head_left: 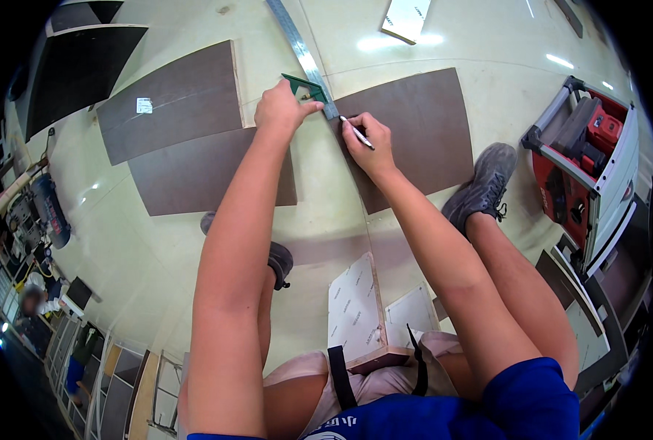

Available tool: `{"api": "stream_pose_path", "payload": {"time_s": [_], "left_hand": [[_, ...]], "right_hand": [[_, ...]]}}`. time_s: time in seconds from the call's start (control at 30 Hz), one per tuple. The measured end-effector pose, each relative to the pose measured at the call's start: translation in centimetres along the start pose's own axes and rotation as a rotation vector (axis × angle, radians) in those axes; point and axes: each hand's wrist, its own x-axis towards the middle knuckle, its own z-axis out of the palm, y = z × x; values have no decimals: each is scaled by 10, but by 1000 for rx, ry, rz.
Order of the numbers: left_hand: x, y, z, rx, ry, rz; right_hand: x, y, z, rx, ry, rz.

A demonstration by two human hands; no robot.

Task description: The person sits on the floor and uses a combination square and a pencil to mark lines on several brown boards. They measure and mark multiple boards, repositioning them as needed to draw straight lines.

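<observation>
My left hand (276, 110) is closed on the green head of a combination square (313, 90). The square's long steel blade (291, 33) runs away from me, its near end at the left edge of a dark brown panel (422, 128) lying on the floor. A slim white pen (361, 137) is pinched in my right hand (374, 147), its tip at the panel's far left corner, close by the blade's end. Whether the tip touches the board, I cannot tell.
Two more brown panels (176, 99) overlap on the left, with a black sheet (77, 70) beyond. A red machine in a grey frame (583, 161) stands right of my shoe. White-faced boards (352, 308) are between my legs; another board (407, 18) lies ahead. People are at lower left.
</observation>
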Motion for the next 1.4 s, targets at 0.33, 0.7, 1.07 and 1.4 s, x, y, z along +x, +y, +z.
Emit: {"api": "stream_pose_path", "payload": {"time_s": [0.33,0.7,1.07,1.4], "left_hand": [[-5,7,-2,-13,-11,-40],[-4,4,-1,-12,0,-36],[-5,5,-2,-27,-33,-22],[-3,4,0,-14,-22,-36]], "right_hand": [[-1,-1,-2,-22,-101,-67],[-1,0,-5,-10,-129,20],[-4,3,-1,17,-33,19],[-2,9,0,67,5,100]]}}
